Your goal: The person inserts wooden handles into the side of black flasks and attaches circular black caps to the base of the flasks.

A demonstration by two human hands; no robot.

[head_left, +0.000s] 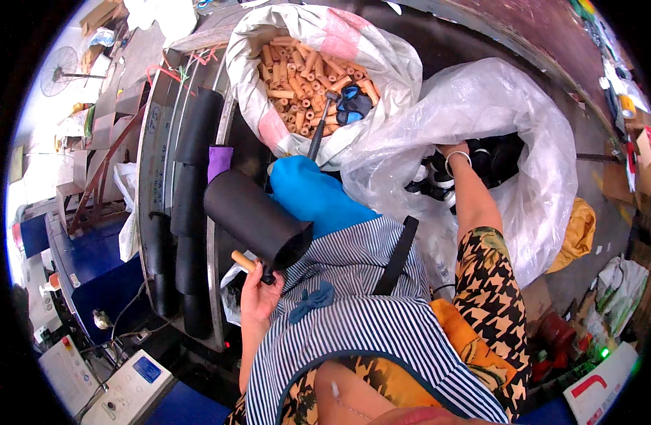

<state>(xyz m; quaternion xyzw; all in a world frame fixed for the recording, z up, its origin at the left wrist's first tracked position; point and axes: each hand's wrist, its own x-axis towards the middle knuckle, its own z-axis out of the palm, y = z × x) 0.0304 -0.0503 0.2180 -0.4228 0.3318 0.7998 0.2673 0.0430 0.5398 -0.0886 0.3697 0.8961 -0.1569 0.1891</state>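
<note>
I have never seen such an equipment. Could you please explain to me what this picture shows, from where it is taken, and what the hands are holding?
There is no machine arm here: the hands are a person's own. A wide fisheye camera on the person's head looks down, so straight edges bend near the rim.

The left hand holds a tan tube, with a small black piece at its lower end. The right hand reaches into a clear plastic bag of black and white parts; its fingers are hidden, so I cannot tell what it grips.

Ahead stands a white sack of similar tubes, with a hammer lying on them. A large black cylinder lies just beyond the left hand.
</note>
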